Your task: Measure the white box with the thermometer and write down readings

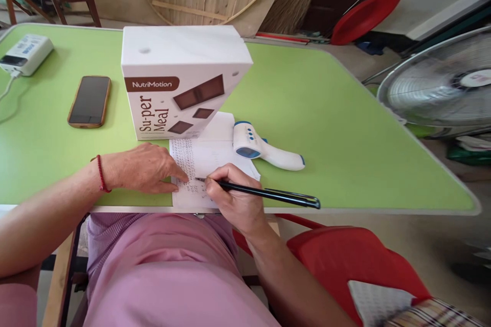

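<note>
My right hand (238, 199) grips a black pen (274, 194), its tip down at a white sheet of paper (209, 161) with rows of handwriting. Beside the writing, my left hand (143, 168) rests with its fingers stretched out, index fingertip and thumb touching the sheet's left part. A white and brown NutriMotion box (180, 82) stands upright just beyond the paper and hides part of it. On the paper's right side lies a white and blue infrared thermometer (264, 148), its handle reaching onto the green table (307, 112).
A smartphone (89, 101) and a white power bank (26, 54) with a cable lie on the table's left. A standing fan (441, 82) is off the right edge. A red chair (356, 260) sits to my right, with a paper (378, 301) on it.
</note>
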